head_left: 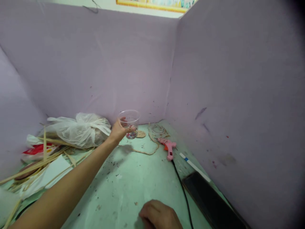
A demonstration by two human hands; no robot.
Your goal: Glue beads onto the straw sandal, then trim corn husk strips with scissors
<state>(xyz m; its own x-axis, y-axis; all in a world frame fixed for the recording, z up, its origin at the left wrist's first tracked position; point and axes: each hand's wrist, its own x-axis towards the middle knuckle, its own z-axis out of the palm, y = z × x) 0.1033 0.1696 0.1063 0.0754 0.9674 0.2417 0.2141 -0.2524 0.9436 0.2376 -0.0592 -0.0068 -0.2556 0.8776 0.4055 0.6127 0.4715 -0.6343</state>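
My left hand (119,130) reaches far over the table and grips a clear plastic cup (130,119) by its side, fingers wrapped round it. Small colourful pieces lie in the bottom of the cup, too small to make out. Just behind and right of the cup is a round woven tan disc (141,134). A braided cord (145,153) curves over the tabletop below it. My right hand (160,215) rests at the near edge of the view with its fingers curled in; nothing shows in it, and its palm side is hidden.
A pink glue gun (168,147) with a black cable (182,187) lies to the right. Beyond it is a coil of thin strand (158,129). A white strip (195,167) and a dark phone-like slab (212,200) lie along the right wall. Leftward are a white plastic bag (81,130) and dry straw strips (45,160).
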